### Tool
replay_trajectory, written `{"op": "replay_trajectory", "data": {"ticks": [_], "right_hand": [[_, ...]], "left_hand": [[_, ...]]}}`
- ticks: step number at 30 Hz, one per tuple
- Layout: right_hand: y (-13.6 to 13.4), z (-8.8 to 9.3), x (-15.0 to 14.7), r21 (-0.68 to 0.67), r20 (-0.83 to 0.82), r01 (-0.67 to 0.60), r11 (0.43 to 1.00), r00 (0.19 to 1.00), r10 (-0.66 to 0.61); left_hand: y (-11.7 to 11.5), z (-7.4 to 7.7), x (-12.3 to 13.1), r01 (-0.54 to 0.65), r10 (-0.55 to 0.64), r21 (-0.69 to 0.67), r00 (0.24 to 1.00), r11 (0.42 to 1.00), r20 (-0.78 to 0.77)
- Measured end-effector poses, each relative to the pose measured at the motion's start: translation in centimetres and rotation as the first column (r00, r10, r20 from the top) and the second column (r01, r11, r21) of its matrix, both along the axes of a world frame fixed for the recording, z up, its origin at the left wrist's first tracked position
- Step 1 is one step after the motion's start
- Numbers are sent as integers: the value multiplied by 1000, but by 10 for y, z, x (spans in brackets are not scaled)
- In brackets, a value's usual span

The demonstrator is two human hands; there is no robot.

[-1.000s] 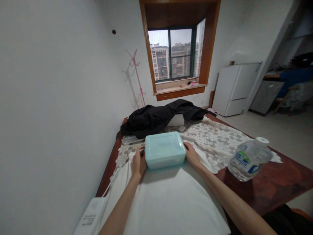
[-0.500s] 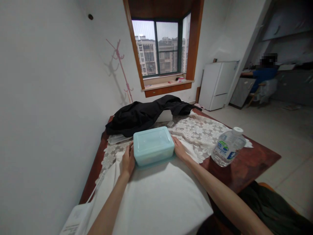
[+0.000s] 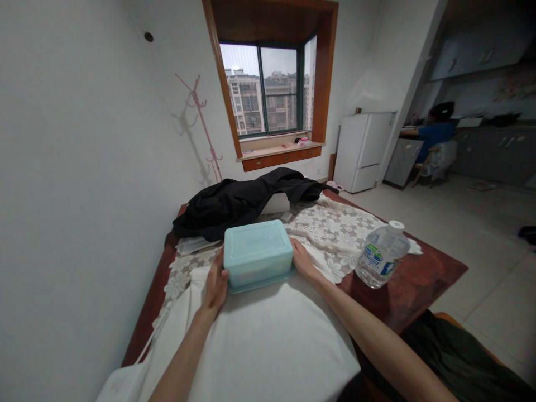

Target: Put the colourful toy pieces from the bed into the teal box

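A pale turquoise plastic box point(image 3: 258, 252) stands on a white cloth point(image 3: 276, 335) spread over the table, its flat top facing up and a flared rim at its base. My left hand point(image 3: 216, 283) grips its left end, thumb on the near corner, the other fingers partly hidden behind. At the right end, my right hand point(image 3: 305, 260) is pressed to the side, with its fingertips mostly hidden by the box. What is inside shows only as a faint blur through the wall.
A large clear bottle point(image 3: 381, 255) with a white cap stands on the right of the dark red table point(image 3: 435, 273). Black clothing point(image 3: 234, 202) lies across the back over a lace tablecloth point(image 3: 352, 220). A white device point(image 3: 121, 382) sits at front left. Far right, a person in blue sits.
The whole view has shifted slightly, so everything appears a little further left. Both hands stay on the box, and more of my left thumb shows at its near corner.
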State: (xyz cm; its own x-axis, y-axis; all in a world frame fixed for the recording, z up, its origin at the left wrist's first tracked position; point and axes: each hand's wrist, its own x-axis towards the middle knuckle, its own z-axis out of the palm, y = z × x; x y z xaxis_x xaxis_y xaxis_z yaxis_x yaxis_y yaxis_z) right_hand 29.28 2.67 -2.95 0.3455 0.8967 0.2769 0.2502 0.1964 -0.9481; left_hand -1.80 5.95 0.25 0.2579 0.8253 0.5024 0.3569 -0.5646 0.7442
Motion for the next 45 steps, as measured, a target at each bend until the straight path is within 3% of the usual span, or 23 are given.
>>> {"op": "replay_trajectory", "data": {"ticks": [5, 20, 25, 34, 38, 42, 44, 45], "right_hand": [[0, 1, 0, 2, 3, -9, 1000, 1000, 9], [-9, 9, -10, -38, -7, 28, 999, 1000, -28], [-14, 17, -11, 138, 22, 64, 988, 997, -68], [-33, 30, -11, 373, 96, 157, 914, 974, -207], [-48, 33, -13, 437, 241, -59, 898, 969, -53], [-59, 33, -30, 269, 331, -423, 865, 885, 329], [-61, 32, -44, 119, 168, -609, 784, 791, 589], [-61, 30, -51, 55, 37, -705, 707, 709, 705]], "left_hand": [[-2, 2, 10, -19, 18, -25, 999, 1000, -49], [-16, 13, 26, -55, 83, -249, 991, 967, 104], [-18, 9, 25, -88, 119, -287, 989, 954, 89], [-20, 12, 22, -110, 136, -277, 988, 955, 76], [-18, 9, 22, -128, 158, -280, 984, 952, 85], [-16, 6, 22, -129, 161, -273, 982, 953, 99], [-15, 4, 21, -139, 171, -265, 980, 954, 100], [-15, 4, 21, -146, 176, -261, 980, 954, 96]]}}
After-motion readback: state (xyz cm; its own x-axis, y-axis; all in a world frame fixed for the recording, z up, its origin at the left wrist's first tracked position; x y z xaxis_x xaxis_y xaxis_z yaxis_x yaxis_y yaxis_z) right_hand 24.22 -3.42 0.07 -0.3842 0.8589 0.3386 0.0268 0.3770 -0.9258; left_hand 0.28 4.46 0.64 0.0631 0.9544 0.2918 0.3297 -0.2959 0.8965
